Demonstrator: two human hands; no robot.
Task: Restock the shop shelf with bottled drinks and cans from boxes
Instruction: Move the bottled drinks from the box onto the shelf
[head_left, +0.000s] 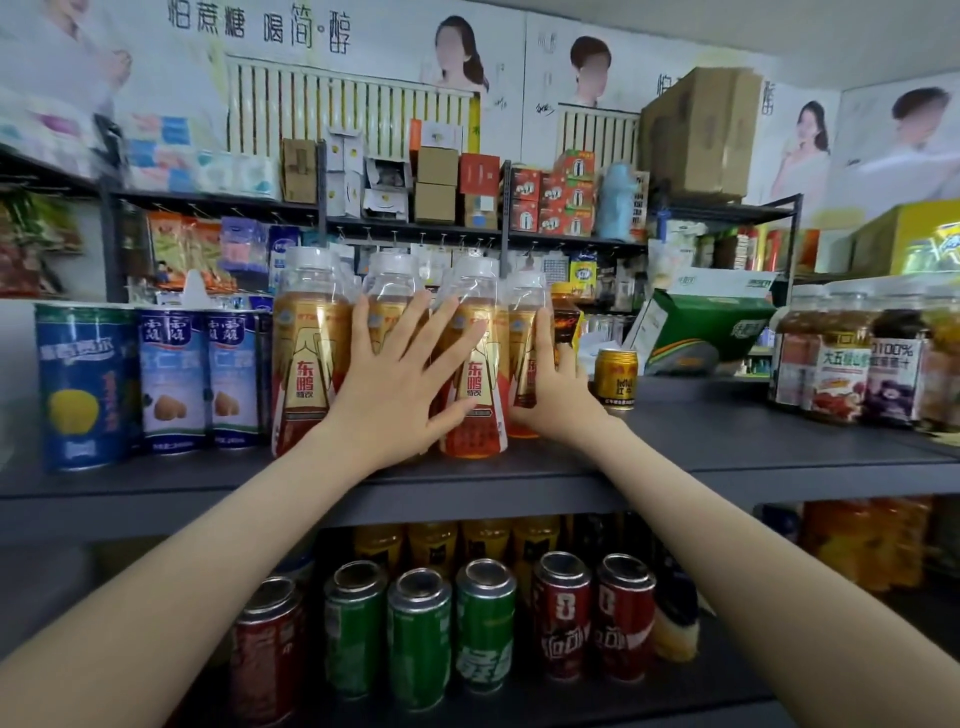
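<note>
Two hands (400, 384) outstretched, flat against bottles (306, 364)

Poster-covered wall (374, 36) with white radiators (353, 111) behind dark metal racks (415, 228).

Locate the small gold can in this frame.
In the head view, the small gold can stands upright on the upper shelf, right of centre, just right of the right hand and the row of gold-labelled bottles.
</note>
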